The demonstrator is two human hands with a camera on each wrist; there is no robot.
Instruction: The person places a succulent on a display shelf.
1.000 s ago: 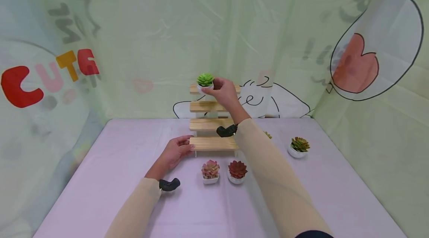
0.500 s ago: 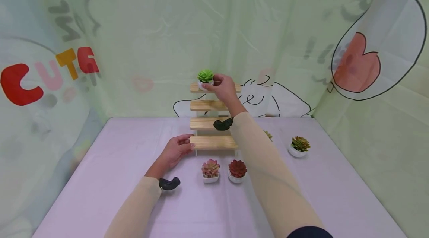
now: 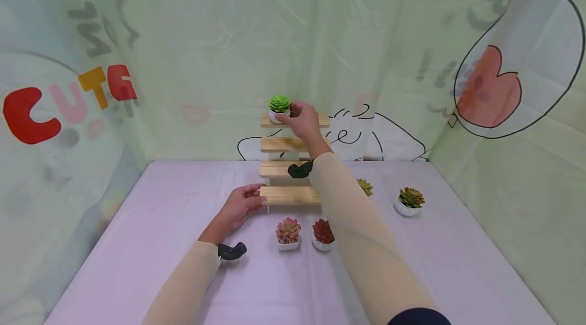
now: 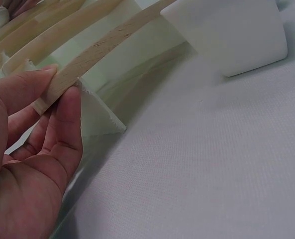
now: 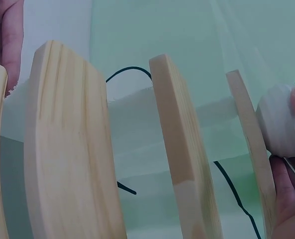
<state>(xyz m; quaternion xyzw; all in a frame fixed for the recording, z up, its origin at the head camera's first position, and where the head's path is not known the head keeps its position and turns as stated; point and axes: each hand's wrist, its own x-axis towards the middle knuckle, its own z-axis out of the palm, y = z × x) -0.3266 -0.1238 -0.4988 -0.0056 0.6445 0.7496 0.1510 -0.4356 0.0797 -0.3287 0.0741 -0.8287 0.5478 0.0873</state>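
Observation:
In the head view, my right hand [image 3: 303, 120] holds a green succulent [image 3: 279, 104] in a round white pot at the left part of the top board of a tiered wooden stand [image 3: 288, 195]. The pot's base meets the top board [image 5: 254, 144] in the right wrist view; only part of that hand shows there. My left hand [image 3: 239, 207] grips the left end of the lowest board, thumb above and fingers below, as the left wrist view shows [image 4: 33, 124]. A pink succulent [image 3: 288, 232] and a dark red succulent [image 3: 323, 233], partly behind my right sleeve, stand before the stand.
On the right of the table [image 3: 458, 264] stands a green-brown succulent [image 3: 409, 200]. A yellowish succulent [image 3: 364, 187] is partly hidden by my right forearm. Printed cloth walls [image 3: 206, 60] enclose the back and sides.
The green succulent has moved slightly up and back on the top board with my right hand. My right forearm has shifted left, uncovering more of the yellowish succulent. The left hand stays put.

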